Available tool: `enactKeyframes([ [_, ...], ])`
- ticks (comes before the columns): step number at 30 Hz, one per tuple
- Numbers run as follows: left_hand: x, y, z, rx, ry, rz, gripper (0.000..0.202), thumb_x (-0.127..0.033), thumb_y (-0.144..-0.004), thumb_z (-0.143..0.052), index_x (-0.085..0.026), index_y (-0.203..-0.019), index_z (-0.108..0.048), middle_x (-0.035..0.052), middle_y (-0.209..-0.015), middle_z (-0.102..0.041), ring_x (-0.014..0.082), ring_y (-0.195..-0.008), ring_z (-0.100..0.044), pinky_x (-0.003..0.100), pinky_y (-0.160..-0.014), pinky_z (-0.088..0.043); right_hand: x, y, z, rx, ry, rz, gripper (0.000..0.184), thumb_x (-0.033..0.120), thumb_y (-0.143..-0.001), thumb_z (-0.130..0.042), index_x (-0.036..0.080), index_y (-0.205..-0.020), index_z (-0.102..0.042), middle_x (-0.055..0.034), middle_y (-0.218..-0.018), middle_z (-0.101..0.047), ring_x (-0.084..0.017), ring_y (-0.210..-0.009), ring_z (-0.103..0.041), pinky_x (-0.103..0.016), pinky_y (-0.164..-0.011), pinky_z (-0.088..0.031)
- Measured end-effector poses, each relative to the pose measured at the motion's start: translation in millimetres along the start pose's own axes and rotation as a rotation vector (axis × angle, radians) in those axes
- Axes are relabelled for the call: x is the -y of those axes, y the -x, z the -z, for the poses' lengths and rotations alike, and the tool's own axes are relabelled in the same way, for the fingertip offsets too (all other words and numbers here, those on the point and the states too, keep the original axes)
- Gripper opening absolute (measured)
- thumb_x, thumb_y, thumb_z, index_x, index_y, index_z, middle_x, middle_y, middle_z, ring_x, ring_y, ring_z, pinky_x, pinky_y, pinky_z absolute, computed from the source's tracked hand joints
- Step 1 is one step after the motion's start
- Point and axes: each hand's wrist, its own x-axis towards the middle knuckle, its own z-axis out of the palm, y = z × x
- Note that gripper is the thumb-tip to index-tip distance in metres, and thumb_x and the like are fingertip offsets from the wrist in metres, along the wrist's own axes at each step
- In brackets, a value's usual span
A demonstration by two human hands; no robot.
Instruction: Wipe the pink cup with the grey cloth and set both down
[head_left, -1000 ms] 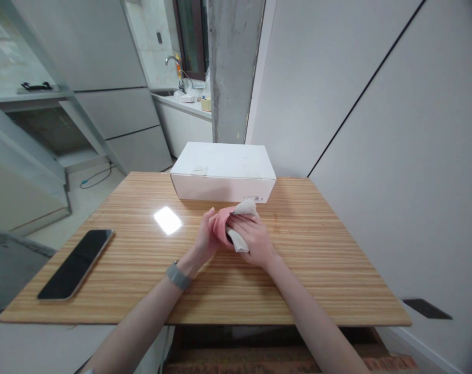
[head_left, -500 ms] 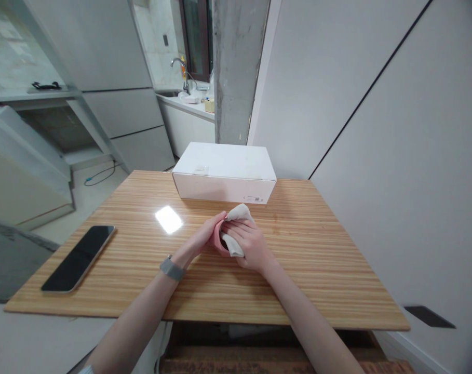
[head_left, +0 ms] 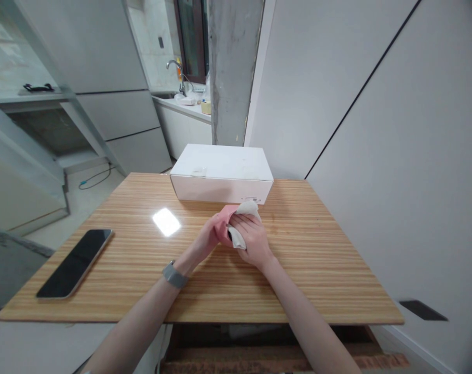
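My left hand [head_left: 208, 237] is closed around a pink cup [head_left: 224, 221], tilted with its mouth toward my right hand. A white cloth [head_left: 248, 208] is bunched under the fingers of my right hand [head_left: 254, 241], which presses it into the cup's mouth and over the rim. Part of the cloth hangs out below the fingers. Most of the cup's inside is hidden by the cloth and my right hand. Both hands are above the middle of the wooden table [head_left: 313, 259], just in front of the white box.
A closed white box [head_left: 220, 189] lies at the table's far edge. On the left of the tabletop is a black-screened phone [head_left: 76, 264]. A pale wall panel [head_left: 360, 156] rises on the right. Beyond the table are cabinets and a sink faucet [head_left: 175, 67].
The pink cup has turned in my left hand, so more of its outer side shows and less of its opening. My right hand stays at its mouth with the cloth. The view has shifted slightly.
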Motion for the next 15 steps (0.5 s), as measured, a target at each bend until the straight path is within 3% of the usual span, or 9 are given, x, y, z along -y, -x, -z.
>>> enactKeyframes([
  [4,-6.5,-4.0,7.4,0.019,0.032,0.099,0.053,-0.057,-0.081,-0.05,-0.009,-0.094,-0.07,0.0105,-0.082,-0.073,0.0231,-0.085,-0.066,0.028,-0.074,-0.048,5.6,0.1,-1.1,0.066,-0.021,0.129,0.048,0.029,-0.08,-0.044,0.01,-0.123,-0.053,-0.015,-0.122,-0.061,-0.025,-0.116,-0.055,-0.044,-0.102,-0.041],
  [9,-9.9,-8.8,19.6,0.051,-0.114,0.224,0.046,-0.052,-0.082,-0.054,-0.01,-0.082,-0.072,0.0075,-0.074,-0.072,0.0169,-0.073,-0.064,0.027,-0.078,-0.047,13.0,1.3,-10.4,0.092,-0.04,0.203,0.053,0.032,-0.075,-0.045,0.009,-0.123,-0.052,-0.0156,-0.125,-0.06,-0.026,-0.117,-0.054,-0.044,-0.103,-0.041],
  [15,-6.8,-13.2,22.8,0.074,-0.38,0.054,0.04,-0.049,-0.085,-0.053,-0.014,-0.089,-0.073,0.0054,-0.087,-0.073,0.0214,-0.091,-0.062,0.035,-0.098,-0.037,7.8,3.6,-8.9,0.068,-0.059,0.187,0.049,0.029,-0.074,-0.045,0.011,-0.118,-0.055,-0.0143,-0.117,-0.065,-0.025,-0.109,-0.059,-0.042,-0.098,-0.044],
])
